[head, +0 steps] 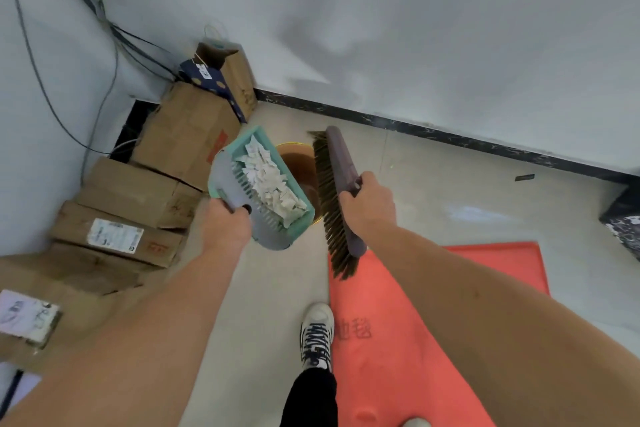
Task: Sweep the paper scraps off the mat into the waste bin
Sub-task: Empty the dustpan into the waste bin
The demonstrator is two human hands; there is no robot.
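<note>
My left hand (pixel 225 225) grips the handle of a grey and teal dustpan (pixel 239 191), held in the air beside the waste bin. White paper scraps (pixel 268 180) fill the pan. The yellow-rimmed waste bin (pixel 301 166) stands on the floor between pan and broom, partly hidden by both. My right hand (pixel 367 204) grips the purple broom head (pixel 341 184) near its handle, bristles turned left toward the bin. The red mat (pixel 415 322) lies on the floor at lower right, and no scraps show on its visible part.
Cardboard boxes (pixel 180 135) are stacked against the left wall, with cables hanging above them. A dark bag (pixel 623 218) sits at the right edge. My sneaker (pixel 317 333) stands at the mat's left edge. A small dark object (pixel 524 177) lies near the baseboard.
</note>
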